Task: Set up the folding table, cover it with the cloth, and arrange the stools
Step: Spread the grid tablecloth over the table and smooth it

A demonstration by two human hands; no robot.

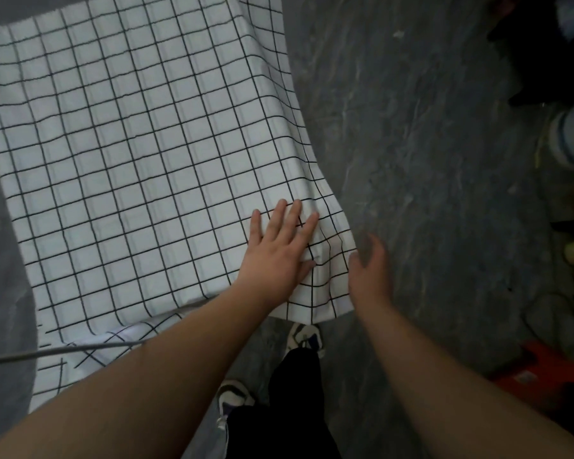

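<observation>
Dark grey stone flooring (428, 160) surrounds the worktop, over which the checked cloth (140, 144) is already draped and its near corner smoothed by the flat, spread left hand (275, 250), while the right hand (370, 270), loosely open, holds nothing beside the hanging edge, so stool arranging is judged next.

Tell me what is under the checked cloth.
The checked cloth drapes over a flat raised surface, presumably the folding table, and hides it completely. The left hand rests flat on the cloth near its corner; the right hand is beside the hanging edge.
</observation>
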